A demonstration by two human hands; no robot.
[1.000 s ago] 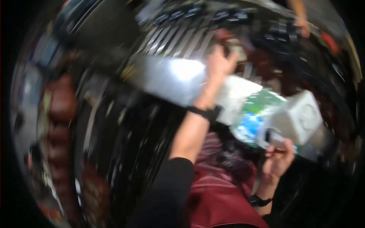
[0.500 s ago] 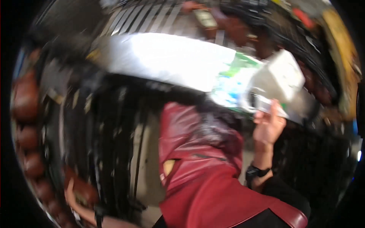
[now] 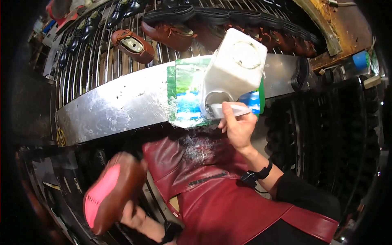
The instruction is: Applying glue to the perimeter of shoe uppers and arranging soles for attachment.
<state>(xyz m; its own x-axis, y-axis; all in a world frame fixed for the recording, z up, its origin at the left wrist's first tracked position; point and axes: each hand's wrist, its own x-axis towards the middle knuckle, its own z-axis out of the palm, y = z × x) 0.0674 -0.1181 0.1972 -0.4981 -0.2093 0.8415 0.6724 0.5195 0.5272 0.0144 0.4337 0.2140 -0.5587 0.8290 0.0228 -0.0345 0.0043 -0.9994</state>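
Observation:
My left hand (image 3: 136, 218) is low at the bottom of the view, gripping a brown shoe (image 3: 112, 192) whose pink sole faces me. My right hand (image 3: 237, 128) holds a white brush handle (image 3: 230, 109) at the opening of a white plastic jug (image 3: 232, 71). The jug sits on a shiny metal ledge (image 3: 118, 106), over a green and blue sheet (image 3: 185, 96). A dark red apron (image 3: 220, 196) covers my lap below both hands.
Behind the ledge a slatted metal rack (image 3: 85, 61) carries brown and black shoes (image 3: 132, 45) and black soles (image 3: 171, 14). More dark soles (image 3: 286, 139) stand on a rack at the right. A blue container (image 3: 359, 61) sits far right.
My left hand has come down from the rack to the lower left and now grips the brown shoe. My right hand has stayed at the jug, holding the brush.

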